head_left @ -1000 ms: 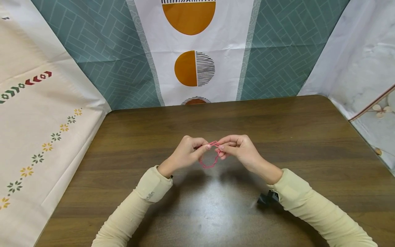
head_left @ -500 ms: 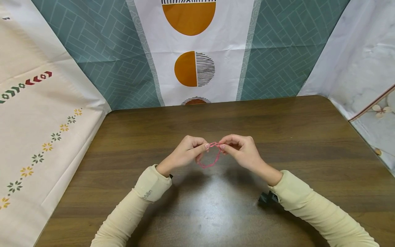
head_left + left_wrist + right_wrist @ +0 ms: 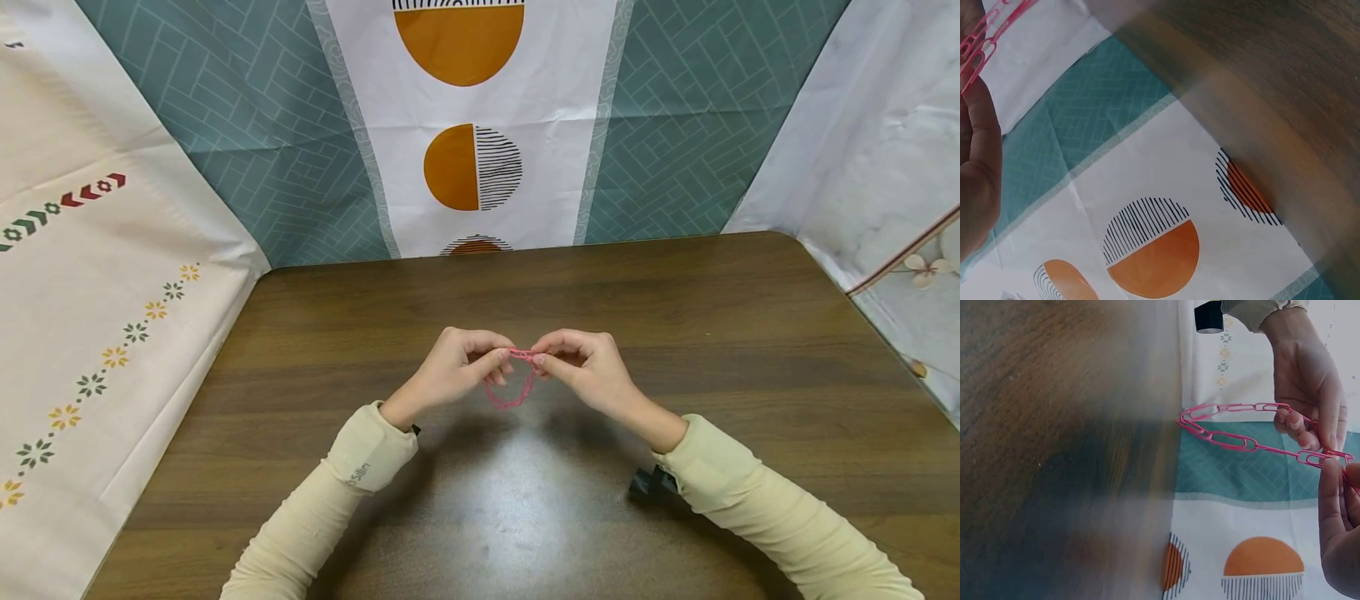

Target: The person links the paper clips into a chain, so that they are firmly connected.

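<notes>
A chain of pink paper clips [image 3: 1229, 440] hangs in a loop between my two hands, above the wooden table. In the head view my left hand [image 3: 457, 367] pinches one part of the chain [image 3: 507, 405] between thumb and forefinger. My right hand [image 3: 588, 367] pinches the chain just to the right, a short span of clips stretched between the fingertips. Linked clips [image 3: 979, 53] show beside the left fingers in the left wrist view. The right wrist view has both hands' fingertips close together at the chain's upper end, where fingers partly cover the clips.
The brown wooden table [image 3: 337, 333] lies under both hands. A patterned cloth [image 3: 262, 125] hangs behind its far edge, with a cream cloth [image 3: 112, 292] at the left and a pale one [image 3: 885, 133] at the right. A black wrist camera [image 3: 651, 482] sits under the right cuff.
The left fingers have shifted slightly and the right hand has edged a little right. The clips between the fingertips now lie in a straighter line. Both hands keep pinching the chain.
</notes>
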{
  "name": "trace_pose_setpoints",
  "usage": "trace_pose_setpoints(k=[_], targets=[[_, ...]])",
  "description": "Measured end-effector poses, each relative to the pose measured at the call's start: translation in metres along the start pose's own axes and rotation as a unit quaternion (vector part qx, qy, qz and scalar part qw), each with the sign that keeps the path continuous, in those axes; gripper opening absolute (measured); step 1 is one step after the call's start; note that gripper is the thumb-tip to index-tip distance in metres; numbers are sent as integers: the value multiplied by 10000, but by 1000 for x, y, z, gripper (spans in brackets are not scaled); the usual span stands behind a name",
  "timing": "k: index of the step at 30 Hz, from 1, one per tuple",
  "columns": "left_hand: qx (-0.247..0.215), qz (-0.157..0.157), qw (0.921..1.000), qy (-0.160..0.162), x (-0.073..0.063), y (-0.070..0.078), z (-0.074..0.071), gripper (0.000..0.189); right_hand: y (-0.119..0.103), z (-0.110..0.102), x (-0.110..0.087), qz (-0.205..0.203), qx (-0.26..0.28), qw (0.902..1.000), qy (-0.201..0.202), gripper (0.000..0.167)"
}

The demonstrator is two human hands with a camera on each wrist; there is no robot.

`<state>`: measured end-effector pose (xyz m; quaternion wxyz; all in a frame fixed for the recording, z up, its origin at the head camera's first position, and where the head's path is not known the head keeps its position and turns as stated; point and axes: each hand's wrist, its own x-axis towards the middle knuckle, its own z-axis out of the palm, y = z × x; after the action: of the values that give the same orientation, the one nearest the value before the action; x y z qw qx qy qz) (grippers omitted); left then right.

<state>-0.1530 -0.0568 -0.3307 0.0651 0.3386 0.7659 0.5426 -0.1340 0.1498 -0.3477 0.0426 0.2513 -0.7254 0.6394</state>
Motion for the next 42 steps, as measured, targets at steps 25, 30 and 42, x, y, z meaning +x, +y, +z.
trace_pose_setpoints(k=[25,30,42], targets=[[630,816,9922,706,0,-4,1,5,-4,0,4,1231,2164,9683,-189,18],[689,789,9919,716,0,-4,1,6,-4,0,5,1245,2223,9670,-86,19],[989,845,9897,597,-1,-2,0,8,-3,1,5,1265,2039,9707,-161,12]])
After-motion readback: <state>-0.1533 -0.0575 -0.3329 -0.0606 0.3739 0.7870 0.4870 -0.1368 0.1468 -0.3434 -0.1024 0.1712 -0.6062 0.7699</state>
